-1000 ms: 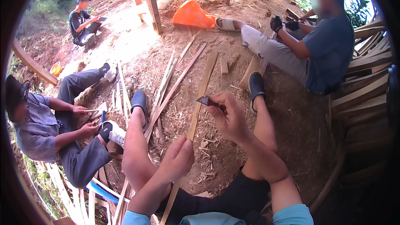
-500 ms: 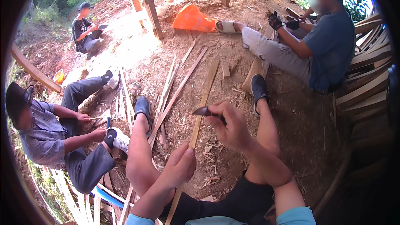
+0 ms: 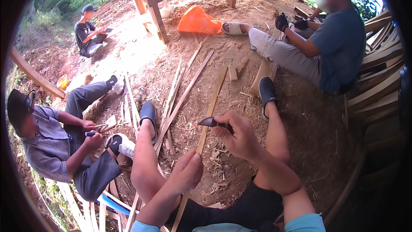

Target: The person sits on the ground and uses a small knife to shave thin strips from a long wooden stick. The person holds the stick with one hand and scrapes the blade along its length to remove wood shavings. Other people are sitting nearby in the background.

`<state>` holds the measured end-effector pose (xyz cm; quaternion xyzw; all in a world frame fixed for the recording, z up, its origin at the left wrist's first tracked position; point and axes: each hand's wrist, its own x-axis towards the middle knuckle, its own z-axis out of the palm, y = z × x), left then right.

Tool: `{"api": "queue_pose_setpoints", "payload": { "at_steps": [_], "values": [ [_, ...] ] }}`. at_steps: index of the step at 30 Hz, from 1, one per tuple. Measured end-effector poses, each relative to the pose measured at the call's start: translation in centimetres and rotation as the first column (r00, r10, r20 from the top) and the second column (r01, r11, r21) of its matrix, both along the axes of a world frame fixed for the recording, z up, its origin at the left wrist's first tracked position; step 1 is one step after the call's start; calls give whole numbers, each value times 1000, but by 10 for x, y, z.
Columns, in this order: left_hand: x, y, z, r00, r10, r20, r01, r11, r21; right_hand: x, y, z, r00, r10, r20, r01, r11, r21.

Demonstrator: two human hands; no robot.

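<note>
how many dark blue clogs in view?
2: left clog, left of the long reddish wood strip; right clog, beyond the right hand holding the knife. No others visible.

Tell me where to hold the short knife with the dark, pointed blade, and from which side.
Hold the knife by its mostly hidden handle, probably best from the right: the dark blade points left across the long, flat wooden strip, and the right grip wraps the opposite end.

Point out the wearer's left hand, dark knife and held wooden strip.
Left hand (image 3: 186,172): head view, on the middle of the hand.
Dark knife (image 3: 207,122): head view, on its blade.
Wooden strip (image 3: 203,137): head view, on its face between hand and blade.
</note>
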<state>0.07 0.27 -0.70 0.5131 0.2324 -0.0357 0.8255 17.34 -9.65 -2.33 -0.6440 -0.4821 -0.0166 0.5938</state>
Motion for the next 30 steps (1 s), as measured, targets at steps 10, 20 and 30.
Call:
{"api": "queue_pose_setpoints", "payload": {
  "at_steps": [10, 20, 30],
  "values": [
    [2, 0, 0, 1000, -9, 3, 9, 1000, -30, 18, -7, -1, 990, -42, -132, 31, 996, -86],
    [-1, 1, 2, 999, -26, 31, 26, 1000, 3, 11, -6, 4, 998, -24, -58, 17, 992, -125],
    [0, 1, 5, 1000, 12, -1, -12, 998, -60, -6, 1, 1, 999, 33, 28, -33, 999, 8]
  ]
}}
